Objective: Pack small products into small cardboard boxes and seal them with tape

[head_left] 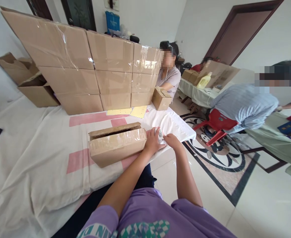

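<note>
A small whitish, partly shiny object (160, 135), perhaps a roll of clear tape, is in my left hand (153, 141), whose fingers are curled round it. My right hand (172, 140) is closed at the object's right side, with thumb and forefinger pinched together against its edge; what they pinch is too small to make out. Just left of my hands, near the table's front edge, a brown cardboard box (118, 145) lies with shiny tape on its side. A narrow dark gap shows along its top by a raised flap. My left hand is close to its right end.
Stacked taped cartons (113, 71) form a wall across the back of the cloth-covered table (48, 138). Yellow sheets (138, 111) and a small carton (161, 98) lie before it. Open cartons (38, 87) stand left. A co-worker (171, 74) is behind; another sits on a red chair (221, 120).
</note>
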Tool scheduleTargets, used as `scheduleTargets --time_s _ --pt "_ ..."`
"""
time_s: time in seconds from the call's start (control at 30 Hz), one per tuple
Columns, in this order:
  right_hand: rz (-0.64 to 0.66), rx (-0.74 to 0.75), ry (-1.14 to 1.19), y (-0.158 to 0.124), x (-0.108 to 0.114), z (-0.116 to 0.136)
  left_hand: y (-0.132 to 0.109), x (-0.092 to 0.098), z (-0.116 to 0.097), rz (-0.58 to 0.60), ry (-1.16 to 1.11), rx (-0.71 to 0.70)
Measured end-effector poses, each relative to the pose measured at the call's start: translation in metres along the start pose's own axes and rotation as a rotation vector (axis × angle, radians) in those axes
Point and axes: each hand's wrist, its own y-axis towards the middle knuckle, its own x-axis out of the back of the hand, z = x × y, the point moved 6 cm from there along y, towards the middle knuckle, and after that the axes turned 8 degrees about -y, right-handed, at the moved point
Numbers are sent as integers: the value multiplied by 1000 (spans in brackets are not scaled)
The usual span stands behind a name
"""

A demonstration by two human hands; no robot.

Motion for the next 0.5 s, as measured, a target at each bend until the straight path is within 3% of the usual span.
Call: scheduleTargets --time_s 0.23,0.5 --pt "-23 -19 25 -15 1 -2 0 3 -1 46 16 18" --pt "-39 38 95 -18 -16 -10 -1 6 -3 49 44 61"
